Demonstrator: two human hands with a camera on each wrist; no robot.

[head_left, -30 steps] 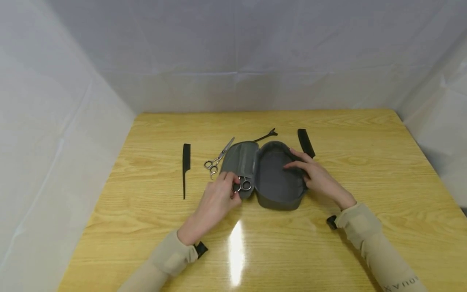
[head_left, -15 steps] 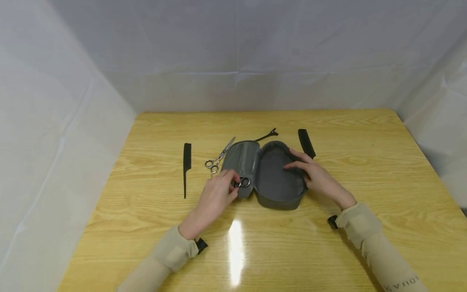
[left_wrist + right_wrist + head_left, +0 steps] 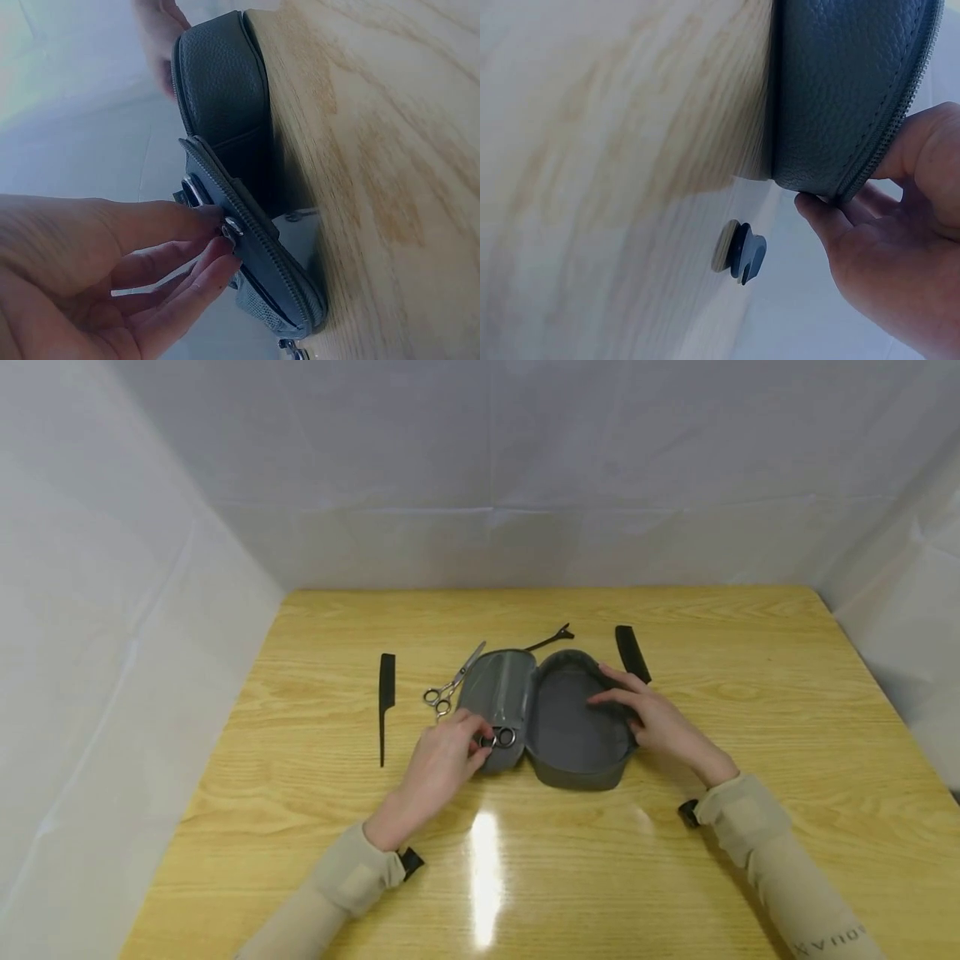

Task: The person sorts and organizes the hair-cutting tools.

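Two hands at open grey case, table centre: left hand pinching scissor rings on lid; right hand gripping right rim. Second scissors left of case.

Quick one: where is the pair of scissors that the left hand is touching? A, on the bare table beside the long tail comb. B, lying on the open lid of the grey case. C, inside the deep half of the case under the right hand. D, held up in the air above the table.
B: the left hand pinches the scissors, whose rings lie on the open lid of the grey case.
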